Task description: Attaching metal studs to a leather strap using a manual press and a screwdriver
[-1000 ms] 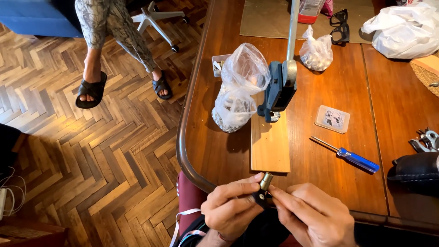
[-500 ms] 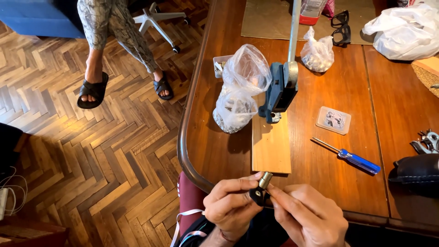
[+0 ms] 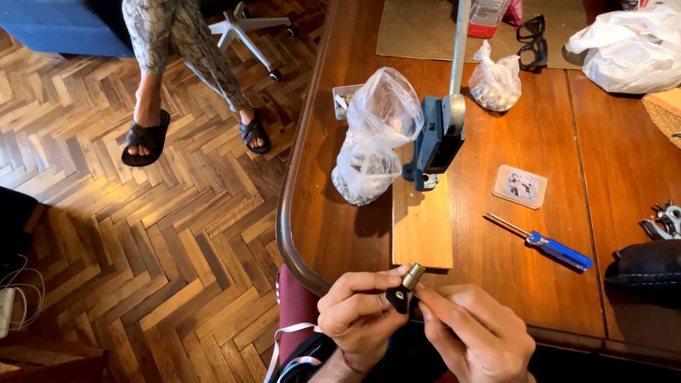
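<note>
Bright daylight, sharp focus; soft glare on table (image 3: pixel 496 234), mild wide-angle bending at edges.

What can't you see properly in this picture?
- Small black piece with a brass-coloured cylinder: partly hidden by the left hand and right hand; its shape is unclear.
- Clear plastic bags of small metal bits: contents too small to tell.
- Blue hand press on a wooden board: its lever is cut off by the top edge.
- Seated person: only legs and sandals show.

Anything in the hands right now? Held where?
Yes. The left hand pinches a small black piece by its lower end, and the right hand holds its fingertips to the brass cylinder sticking out of its top.
</note>
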